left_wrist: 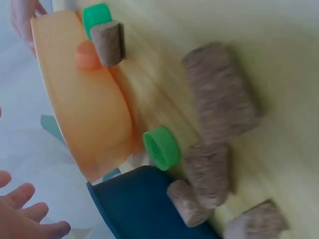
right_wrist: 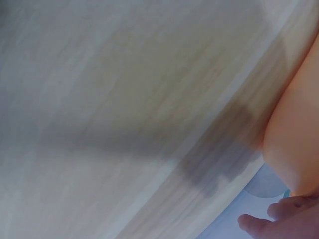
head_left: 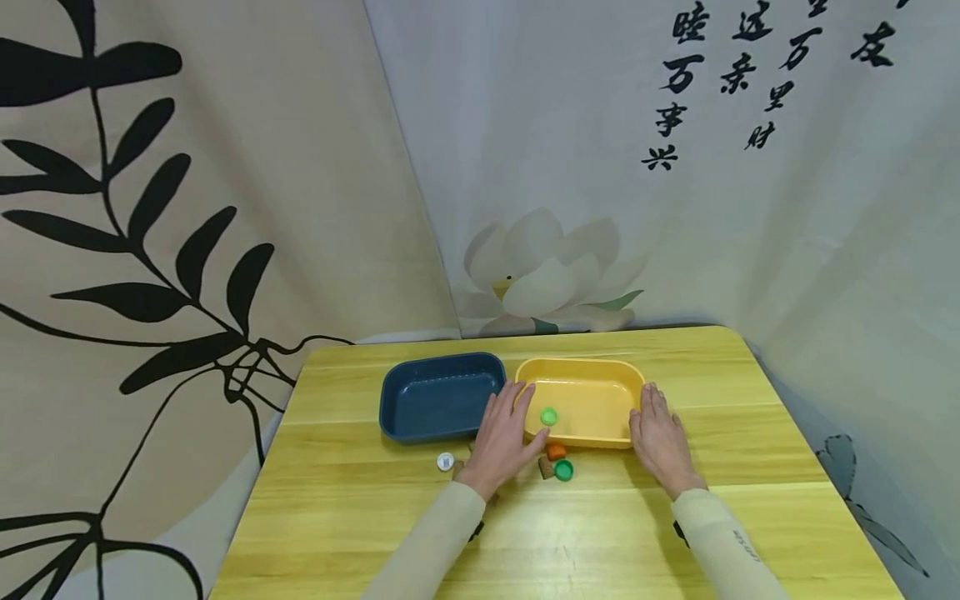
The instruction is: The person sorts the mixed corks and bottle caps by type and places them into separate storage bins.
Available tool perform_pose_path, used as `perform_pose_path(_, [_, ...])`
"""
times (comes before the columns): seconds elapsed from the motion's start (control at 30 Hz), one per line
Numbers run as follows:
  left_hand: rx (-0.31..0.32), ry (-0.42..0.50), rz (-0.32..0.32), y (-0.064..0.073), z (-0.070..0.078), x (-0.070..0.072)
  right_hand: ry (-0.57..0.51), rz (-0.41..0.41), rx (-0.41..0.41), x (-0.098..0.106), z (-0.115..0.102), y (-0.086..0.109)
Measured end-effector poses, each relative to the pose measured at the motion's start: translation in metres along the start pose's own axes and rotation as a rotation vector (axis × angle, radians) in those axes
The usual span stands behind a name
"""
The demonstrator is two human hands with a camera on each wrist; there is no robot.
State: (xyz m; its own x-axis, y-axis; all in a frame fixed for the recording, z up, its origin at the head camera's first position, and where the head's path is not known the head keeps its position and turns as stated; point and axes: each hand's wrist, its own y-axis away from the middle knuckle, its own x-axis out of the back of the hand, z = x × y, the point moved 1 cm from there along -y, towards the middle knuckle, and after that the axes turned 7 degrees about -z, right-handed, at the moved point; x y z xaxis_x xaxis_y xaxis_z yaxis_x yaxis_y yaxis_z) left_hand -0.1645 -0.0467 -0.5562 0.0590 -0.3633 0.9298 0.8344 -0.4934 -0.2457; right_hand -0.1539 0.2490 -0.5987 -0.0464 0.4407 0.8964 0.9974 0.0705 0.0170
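A yellow tray (head_left: 581, 446) stands before me. Over its left end hovers my left hand (head_left: 498, 437), fingers spread and holding nothing; the left wrist view catches its fingertips (left_wrist: 30, 211) past the rims. My right hand (head_left: 663, 442) lies along the tray's right end, fingers extended forward at the rim. In the right wrist view its fingers (right_wrist: 279, 224) show beside the tray wall (right_wrist: 294, 129). A light green bottle cap (head_left: 549, 416) is inside the yellow tray. By the near wall lie an orange cap (head_left: 556, 452), a green cap (head_left: 563, 470) and a brown cork (head_left: 546, 468).
To the left stands a dark blue tray (head_left: 442, 400), close against the yellow one. A white cap (head_left: 446, 462) lies before it. Several brown corks (left_wrist: 219, 94) and another green cap (left_wrist: 162, 148) lie near my left wrist. Behind the wooden table (head_left: 337, 517) hangs printed cloth.
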Motion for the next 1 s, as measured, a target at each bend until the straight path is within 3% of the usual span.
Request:
perform_pose_path(0.3, [-0.015,0.045,-0.023,0.033,0.005,-0.003,-0.008,-0.009,-0.007,-0.001,0.002,-0.001])
perform_pose_path(0.53, [-0.070,-0.012,-0.057,0.050,0.012,-0.010,-0.017,-0.003,-0.010,-0.001,0.002,-0.003])
perform_pose_path(1.0, [-0.259,-0.192,-0.278,0.059,0.035,-0.028,-0.022,-0.019,-0.013,0.001,0.001,-0.002])
